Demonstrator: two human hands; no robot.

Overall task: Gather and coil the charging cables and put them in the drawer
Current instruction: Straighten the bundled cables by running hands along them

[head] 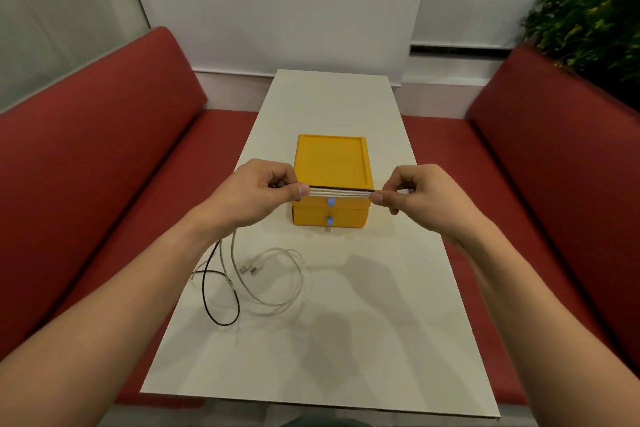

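Cables being gathered into a bundle, drawers shut.

Nearest, loose white and black cable tails [249, 282] trail in loops on the table [363, 340]. Above them the left hand [256, 196] and right hand [424, 196] each pinch one end of a taut cable bundle [341, 191] held level. Behind stands the yellow drawer unit [330, 180]. The slack probably needs coiling in next, then a drawer opened.

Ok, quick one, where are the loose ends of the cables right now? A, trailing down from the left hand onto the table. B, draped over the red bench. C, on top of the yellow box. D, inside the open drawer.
A: the cable ends hang from the left hand and loop on the white table; both drawers look shut.
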